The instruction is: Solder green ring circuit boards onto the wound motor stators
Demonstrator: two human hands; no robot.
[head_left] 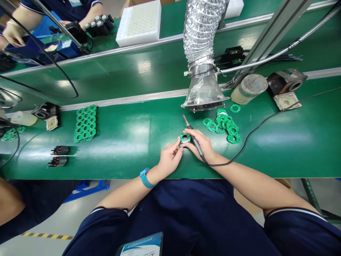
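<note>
Nearest, past a teal wristband (145, 177): pinching the left side of a green ring board (182, 136) between thumb and fingertips of the left hand (169, 159). Steadying the opposite edge with thumb and fingertips of the right hand (204, 144), a soldering iron (196, 144) lodged across that same hand. Cannot tell the grip of the hidden fingers.

Held between both hands, over the front of the green bench (128, 149); face turned up, round, so without any long axis. Probably light, stiff and somewhat fragile on its face; best taken by the outer rim. For the iron, slim and rigid: long axis running from near right to far left, tip pointing away; best gripped by the dark handle, clear of a possibly hot tip.

Beyond, to the right: loose green rings (227, 124), overlapping. To the left: stacked green panels (85, 124). Farther: a clear fume hood (204, 89), then a white foam block (138, 25).
</note>
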